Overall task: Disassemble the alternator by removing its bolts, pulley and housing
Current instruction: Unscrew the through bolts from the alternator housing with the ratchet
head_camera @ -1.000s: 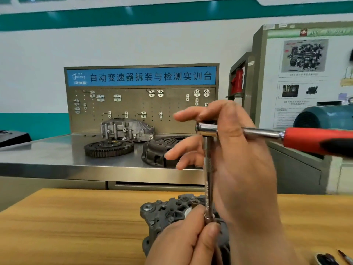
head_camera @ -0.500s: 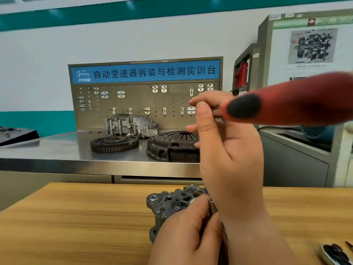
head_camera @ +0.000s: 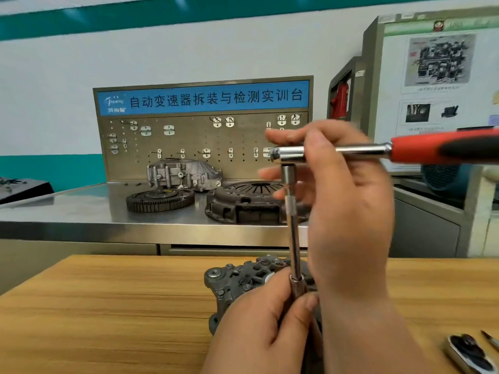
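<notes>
Far left edge, mid-height: a dark tray (head_camera: 24, 188) at the end of a steel bench (head_camera: 81, 211) that runs across the middle of the frame. Left of centre, standing at the back of the bench: a pegboard panel (head_camera: 205, 136) with a blue banner and metal hooks. In front of the panel: a toothed ring (head_camera: 159, 201) lying flat, an aluminium housing (head_camera: 183, 175) just behind it, and a clutch cover (head_camera: 243, 203) just to the right, partly hidden by fingers.

Across the lower half: a wooden table (head_camera: 94, 306). At lower centre on that table: the alternator (head_camera: 237, 282), dark grey, ribbed end up, right part covered by both hands.

Rising from the bottom edge at centre: the left hand (head_camera: 256, 333), thumb and fingertips curled and pinching the socket (head_camera: 297, 287) set down on top of the alternator. Bolt under the socket hidden; cannot tell which one. Straight up from the socket: a chrome extension bar (head_camera: 293, 238), upright, joined at the top to the head of a ratchet (head_camera: 372, 149).

Right of centre, mid-height: the right hand (head_camera: 348, 211), back towards the camera, fingers curled round the ratchet head, thumb laid over the neck. Red and black handle pointing level to the right edge, clear of the hand.

Upper right: a display board (head_camera: 437, 76) with diagrams. Lower right corner: a small dark case (head_camera: 469, 352) on the table, too blurred to make out.
</notes>
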